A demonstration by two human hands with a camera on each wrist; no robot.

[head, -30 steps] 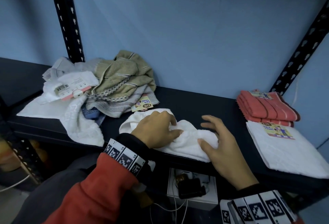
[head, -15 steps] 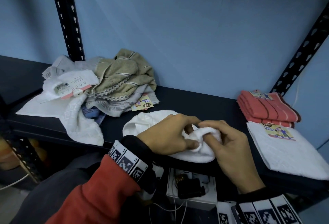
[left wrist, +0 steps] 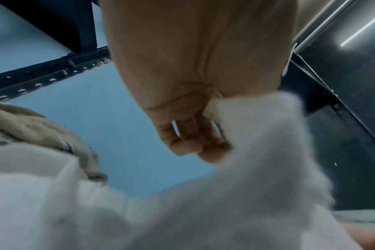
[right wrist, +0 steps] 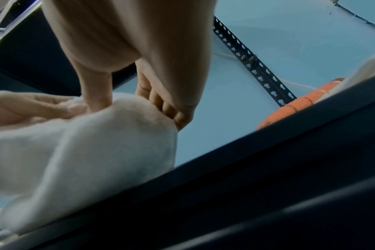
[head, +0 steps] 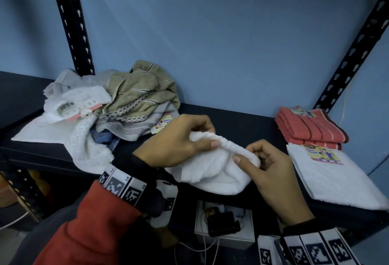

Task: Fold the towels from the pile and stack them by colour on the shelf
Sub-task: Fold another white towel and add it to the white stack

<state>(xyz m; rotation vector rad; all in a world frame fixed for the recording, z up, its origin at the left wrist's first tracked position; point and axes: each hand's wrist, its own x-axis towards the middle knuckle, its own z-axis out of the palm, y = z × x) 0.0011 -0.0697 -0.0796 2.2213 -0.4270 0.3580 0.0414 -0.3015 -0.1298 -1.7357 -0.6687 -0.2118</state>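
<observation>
A small white towel (head: 212,172) hangs bunched above the front edge of the dark shelf (head: 237,121). My left hand (head: 185,140) pinches its upper edge at the left, and my right hand (head: 263,163) pinches the same edge at the right. In the left wrist view the fingers (left wrist: 195,143) curl onto the white cloth (left wrist: 257,152). The right wrist view has the thumb (right wrist: 96,94) and fingers clamping the towel (right wrist: 101,143). The unfolded pile (head: 117,106) of white, beige and grey towels lies at the back left.
At the right, folded red towels (head: 309,125) lie behind a folded white towel (head: 334,178) with a label. Black perforated uprights (head: 71,22) rise at both sides. Below the shelf sits a white box (head: 223,229) with cables.
Both hands closed on the white towel, gathered its edge and lifted it off the shelf; they have since moved a little apart along that edge.
</observation>
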